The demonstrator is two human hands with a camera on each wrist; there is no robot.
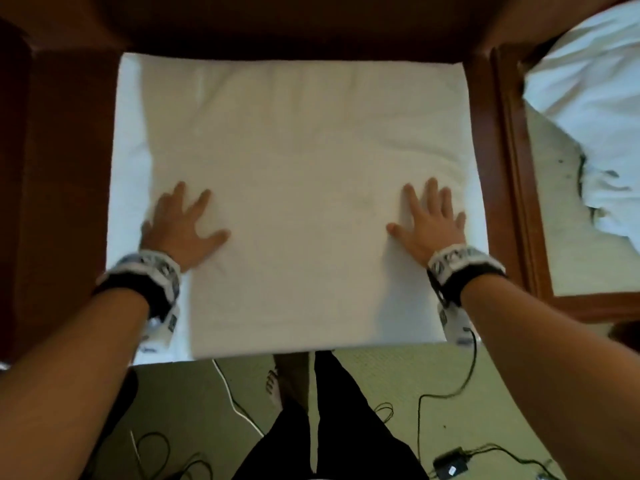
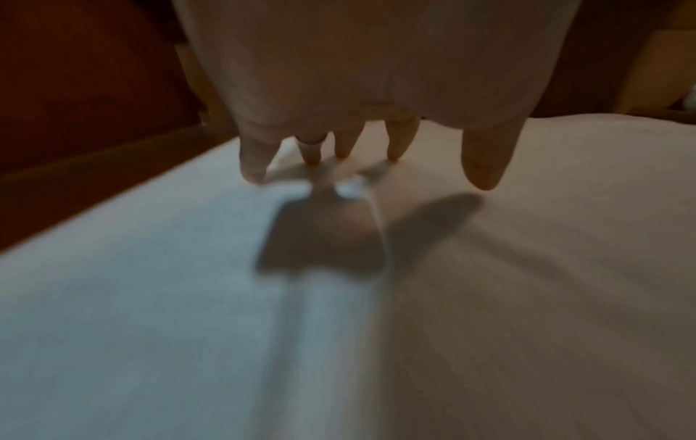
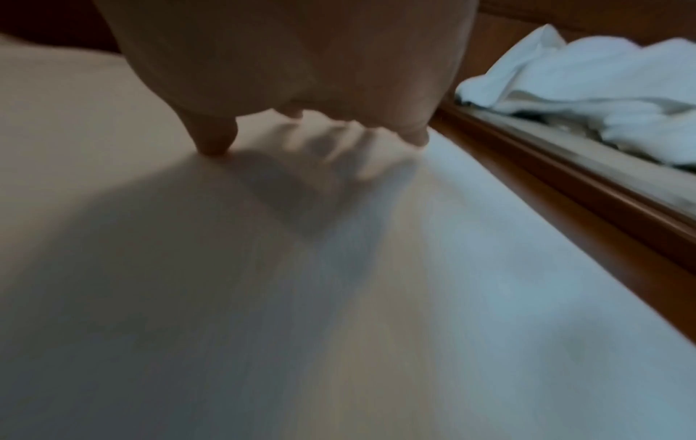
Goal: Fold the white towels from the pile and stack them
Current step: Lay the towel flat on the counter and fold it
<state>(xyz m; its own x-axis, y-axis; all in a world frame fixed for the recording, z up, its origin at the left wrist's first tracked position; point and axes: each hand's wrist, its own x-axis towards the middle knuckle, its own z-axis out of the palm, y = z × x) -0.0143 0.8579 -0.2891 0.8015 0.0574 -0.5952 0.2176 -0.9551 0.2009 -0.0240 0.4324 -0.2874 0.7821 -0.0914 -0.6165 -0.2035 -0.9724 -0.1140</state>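
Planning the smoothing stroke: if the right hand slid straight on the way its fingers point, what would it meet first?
Only more of the flat white towel; the right hand points toward its far edge, and the dark wooden chair back probably comes next.

Head view looks down; wrist views skim the shared towel.
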